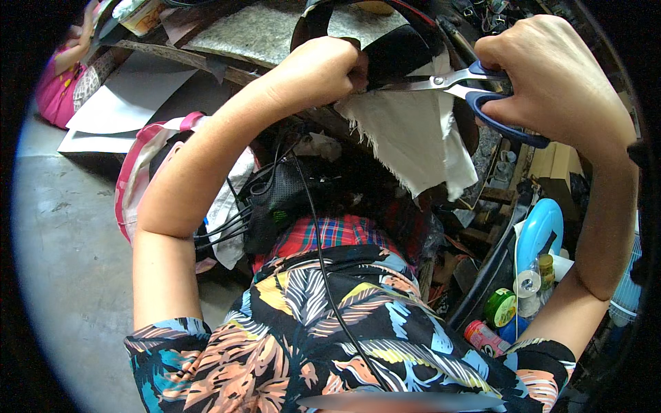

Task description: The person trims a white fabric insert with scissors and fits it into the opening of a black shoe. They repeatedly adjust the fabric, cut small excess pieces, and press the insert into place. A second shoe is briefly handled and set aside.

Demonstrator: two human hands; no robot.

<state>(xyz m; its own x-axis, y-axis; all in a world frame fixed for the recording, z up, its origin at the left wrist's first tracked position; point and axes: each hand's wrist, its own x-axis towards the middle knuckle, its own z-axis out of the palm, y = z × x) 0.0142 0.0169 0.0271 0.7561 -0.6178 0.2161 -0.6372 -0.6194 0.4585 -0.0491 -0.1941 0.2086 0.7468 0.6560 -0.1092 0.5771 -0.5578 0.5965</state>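
My right hand (558,86) grips a pair of scissors (475,82) with dark blue handles, thumb and fingers in the loops. Its blades point left and lie along the upper edge of a white cloth (406,138) with frayed edges, which hangs down. Curled into a fist, my left hand (330,65) is near the blade tips, at the edge of a black curved piece of material (406,49) with a red rim. Its fingers seem closed on this black piece, though the fingertips are hidden. How the cloth joins the black piece cannot be made out.
A grey speckled worktop (255,34) lies beyond my hands. White sheets (131,96) and a person in pink (60,89) are at far left. Below my left arm sits a pink-rimmed bag (127,186). A blue ring (544,230) and a green-lidded container (500,308) crowd the right.
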